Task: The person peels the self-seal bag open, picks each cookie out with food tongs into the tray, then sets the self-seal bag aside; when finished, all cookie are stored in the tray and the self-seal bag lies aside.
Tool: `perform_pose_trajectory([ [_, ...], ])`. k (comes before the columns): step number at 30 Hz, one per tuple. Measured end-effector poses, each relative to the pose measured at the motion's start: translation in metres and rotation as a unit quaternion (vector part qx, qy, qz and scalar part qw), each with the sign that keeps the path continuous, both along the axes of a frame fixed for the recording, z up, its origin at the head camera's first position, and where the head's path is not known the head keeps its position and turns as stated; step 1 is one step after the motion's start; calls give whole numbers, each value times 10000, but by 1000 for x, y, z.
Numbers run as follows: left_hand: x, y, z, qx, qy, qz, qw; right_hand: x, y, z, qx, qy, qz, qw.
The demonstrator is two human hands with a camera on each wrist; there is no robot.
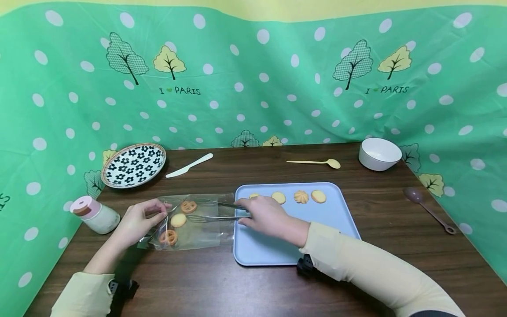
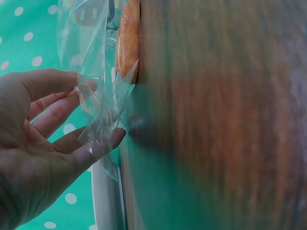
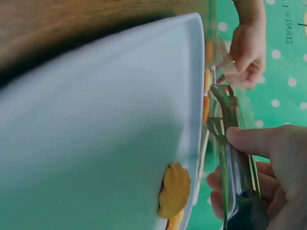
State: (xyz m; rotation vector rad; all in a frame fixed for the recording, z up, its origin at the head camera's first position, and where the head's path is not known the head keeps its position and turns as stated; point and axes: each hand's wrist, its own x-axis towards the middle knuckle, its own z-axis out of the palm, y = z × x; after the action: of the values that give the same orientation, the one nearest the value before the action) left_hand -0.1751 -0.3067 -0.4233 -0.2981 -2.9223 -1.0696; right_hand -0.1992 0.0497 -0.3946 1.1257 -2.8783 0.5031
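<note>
The right hand, half hiding a cookie on the smooth blue tray, grips parted metal tongs, tips faint through the crinkled clear bag beside the tray, whose end near pretzel-shaped cookies the left hand pinches.

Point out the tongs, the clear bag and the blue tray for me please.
Tongs (image 3: 241,172), right wrist view: on the metal midsection.
Clear bag (image 1: 200,235), head view: on its bare near side.
Blue tray (image 1: 265,253), head view: bare surface near the front edge.
</note>
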Motion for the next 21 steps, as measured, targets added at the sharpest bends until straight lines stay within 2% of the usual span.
perform_pose_trajectory([
  [21,-1,5,4,-47,142,83,9999,-2,-31,-6,297,258,-350,9986],
])
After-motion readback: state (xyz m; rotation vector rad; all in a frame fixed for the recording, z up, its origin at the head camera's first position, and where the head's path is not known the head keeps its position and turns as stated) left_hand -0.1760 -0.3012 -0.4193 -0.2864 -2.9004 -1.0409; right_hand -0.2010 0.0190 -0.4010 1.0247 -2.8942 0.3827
